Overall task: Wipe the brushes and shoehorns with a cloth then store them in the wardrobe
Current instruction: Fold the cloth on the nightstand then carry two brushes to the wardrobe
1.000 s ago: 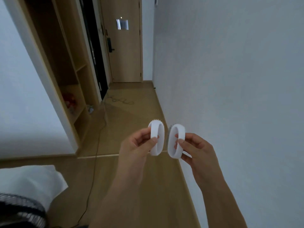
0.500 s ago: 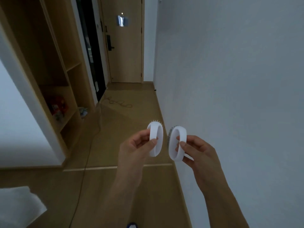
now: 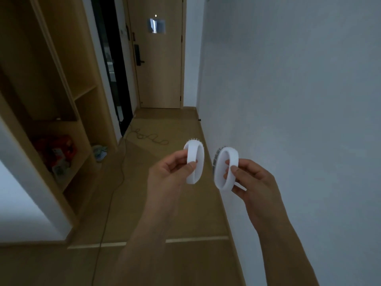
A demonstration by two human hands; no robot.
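At the far left stands an open wooden wardrobe with bare upper shelves, and on a lower shelf sits a red package, its print too blurred to read. Just right of the wardrobe's base a small pale item lies on the wooden floor, and a thin dark cable runs along the boards from the far hallway toward the near edge. Beyond it a dark doorway opens on the left, and a wooden door with a black handle closes the far end of the corridor. In the middle, the left hand pinches a white ring-handled brush between thumb and fingers, held upright with short bristles showing at its top. Just beside it, apart by a small gap, the right hand pinches a second white brush, tilted slightly, its bristles facing left. A plain pale wall fills the right side.
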